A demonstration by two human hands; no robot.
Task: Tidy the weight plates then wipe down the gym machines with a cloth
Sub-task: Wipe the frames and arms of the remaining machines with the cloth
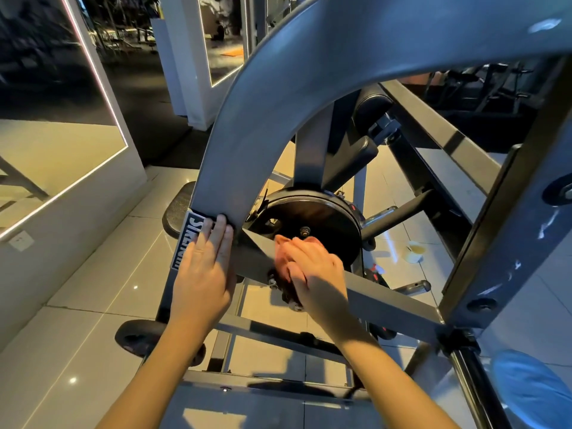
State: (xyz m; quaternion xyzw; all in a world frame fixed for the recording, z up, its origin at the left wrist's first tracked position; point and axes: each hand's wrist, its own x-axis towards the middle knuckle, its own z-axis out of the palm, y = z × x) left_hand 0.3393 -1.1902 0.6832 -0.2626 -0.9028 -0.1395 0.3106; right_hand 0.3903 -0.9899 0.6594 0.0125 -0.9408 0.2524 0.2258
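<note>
Wiping is the step in hand, judging by the scene: the big grey curved frame of the gym machine fills the view, w/ a flat diagonal crossbar running down to the right beneath it. Behind that bar sits 1 black weight plate, mounted on its peg, so the plates look tidied here. Left hand lies flat & spread on the lower leg of the frame, beside a blue-and-white label, prob. bracing. Right hand is curled, fingers pressed together over a small reddish-pink cloth, pushing it onto the crossbar near 2 bolts. Cloth is bunched, mostly hidden under the fingers; only its top edge shows. Next move likely calls for sliding the cloth along the bar w/ steady pressure, working round the bolt heads.
</note>
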